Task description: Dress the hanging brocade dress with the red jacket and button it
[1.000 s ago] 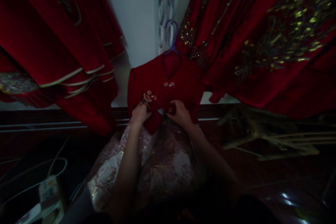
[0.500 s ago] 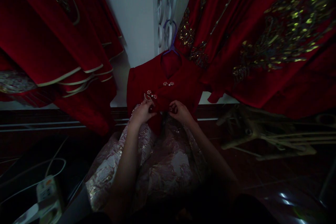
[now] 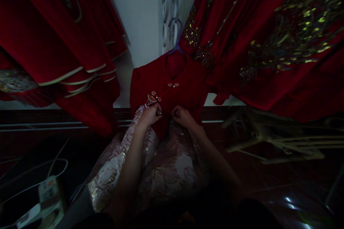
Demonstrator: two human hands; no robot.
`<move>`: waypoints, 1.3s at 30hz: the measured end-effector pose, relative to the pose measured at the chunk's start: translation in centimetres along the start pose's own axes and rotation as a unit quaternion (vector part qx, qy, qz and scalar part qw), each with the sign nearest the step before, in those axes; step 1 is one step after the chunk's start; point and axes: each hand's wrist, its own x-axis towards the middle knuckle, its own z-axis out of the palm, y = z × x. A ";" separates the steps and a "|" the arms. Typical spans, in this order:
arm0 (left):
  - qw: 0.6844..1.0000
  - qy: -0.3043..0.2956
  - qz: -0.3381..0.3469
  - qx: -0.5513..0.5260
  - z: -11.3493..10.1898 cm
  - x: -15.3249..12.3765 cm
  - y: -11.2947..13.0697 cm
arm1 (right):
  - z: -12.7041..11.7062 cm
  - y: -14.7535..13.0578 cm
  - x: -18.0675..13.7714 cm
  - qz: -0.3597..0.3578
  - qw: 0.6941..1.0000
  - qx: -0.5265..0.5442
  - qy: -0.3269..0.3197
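Observation:
A red short jacket (image 3: 185,89) hangs from a purple hanger (image 3: 178,44), with a pearl-like beaded clasp (image 3: 173,85) at its upper front. My left hand (image 3: 151,115) pinches the left side of the jacket's lower front, just below a beaded brooch-like ornament (image 3: 153,97). Opposite it, my right hand (image 3: 183,116) pinches the other side. Small shiny bits, perhaps clasp halves, show at both sets of fingertips. A narrow gap separates the hands. Below them, pale pink shiny brocade cloth (image 3: 185,164) spreads under my forearms.
Red garments with cream piping (image 3: 88,43) hang at left, and a red gold-sequined garment (image 3: 290,35) hangs at right. White scrolled metalwork (image 3: 165,18) rises behind the hanger. A folded wooden frame (image 3: 279,139) lies low at right. A power strip (image 3: 49,196) with cables sits at lower left.
My left hand has moved slightly right and its fingers have closed into a tighter pinch. My right hand has shifted slightly down, still pinching. The beaded ornament shows more fully.

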 end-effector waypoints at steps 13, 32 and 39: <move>0.995 0.018 0.021 -0.097 -0.1 0.4 -1.0 | -0.1 -1.1 0.0 0.013 0.982 0.181 0.049; 0.997 -0.016 0.000 -0.074 -0.3 -0.1 0.6 | 2.0 -2.8 -0.4 -0.002 0.983 0.178 0.039; 0.998 -0.007 0.016 -0.064 -0.2 -0.1 1.0 | 0.8 -2.9 -0.2 0.007 0.983 0.172 0.067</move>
